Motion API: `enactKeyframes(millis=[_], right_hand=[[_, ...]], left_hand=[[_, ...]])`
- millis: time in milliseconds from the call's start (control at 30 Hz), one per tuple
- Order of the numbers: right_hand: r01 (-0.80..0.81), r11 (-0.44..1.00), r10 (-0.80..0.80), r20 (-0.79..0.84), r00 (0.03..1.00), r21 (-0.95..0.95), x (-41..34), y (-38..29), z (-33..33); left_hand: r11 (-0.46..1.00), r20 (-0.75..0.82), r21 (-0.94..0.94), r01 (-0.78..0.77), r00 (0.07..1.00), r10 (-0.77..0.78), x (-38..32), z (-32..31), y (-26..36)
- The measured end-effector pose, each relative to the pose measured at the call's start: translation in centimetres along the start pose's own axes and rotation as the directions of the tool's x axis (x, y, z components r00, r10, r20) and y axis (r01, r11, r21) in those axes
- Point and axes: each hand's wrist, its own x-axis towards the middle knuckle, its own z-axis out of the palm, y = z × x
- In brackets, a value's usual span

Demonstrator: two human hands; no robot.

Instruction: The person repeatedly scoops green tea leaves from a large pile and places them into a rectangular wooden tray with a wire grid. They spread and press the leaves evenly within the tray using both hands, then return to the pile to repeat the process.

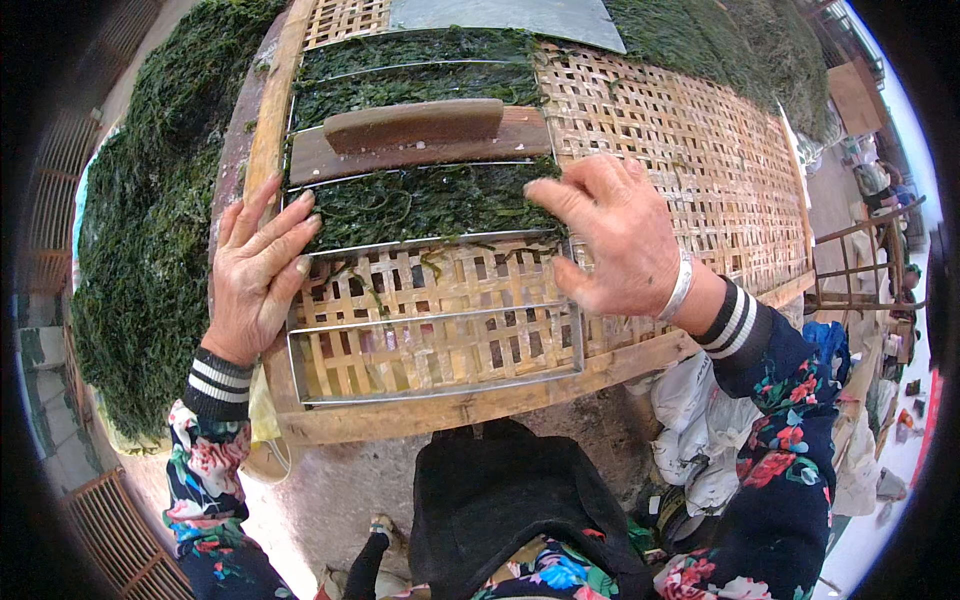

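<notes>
A thin metal frame (435,392), divided by crossbars, lies on a woven bamboo mat (675,187). Dark green stringy seaweed (427,199) fills one section between my hands, and more fills sections farther away. The nearest sections show bare weave with a few loose strands. My left hand (259,270) rests with fingers spread at the frame's left side, fingertips by the seaweed's end. My right hand (619,232) is at the other end, index finger by the seaweed and thumb apart from it, grasping nothing visible. A wooden board with a raised grip (412,127) lies across the frame beyond that strip.
A large heap of seaweed (142,262) stands at the left, and more spreads over the mat's far part (690,52). A flat metal sheet (502,19) lies at the far end. Wooden edging (480,401) borders the mat. White bags (690,435) sit below right.
</notes>
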Motion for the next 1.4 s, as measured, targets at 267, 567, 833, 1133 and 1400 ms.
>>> enactKeyframes(millis=[267, 567, 833, 1133, 1400], right_hand=[[0.095, 0.995, -0.097, 0.054, 0.994, 0.045, 2.1, 1.5, 1.6], [0.098, 0.976, -0.049, -0.246, 0.968, 0.193, 1.2, 2.7, 1.5], [0.132, 0.99, -0.123, -0.135, 0.983, 0.056, 1.5, 1.4, 2.9], [-0.144, 0.982, 0.171, -0.252, 0.953, 0.121, -1.0, 3.1, 2.0], [-0.215, 0.976, 0.213, -0.098, 0.972, -0.016, -2.7, 3.8, 2.7]], left_hand=[[0.999, -0.036, -0.037, -0.028, 0.999, 0.026, 0.0, 0.2, -0.2], [0.999, -0.031, -0.036, -0.018, 0.999, 0.016, 0.0, 0.2, -0.3], [0.998, -0.034, -0.061, -0.019, 0.999, 0.017, 0.0, 0.3, -0.4], [0.998, -0.042, -0.063, -0.013, 0.999, 0.01, -0.1, 0.3, -0.4], [0.997, -0.038, -0.083, 0.006, 0.999, -0.01, 0.0, 0.2, -0.1]])
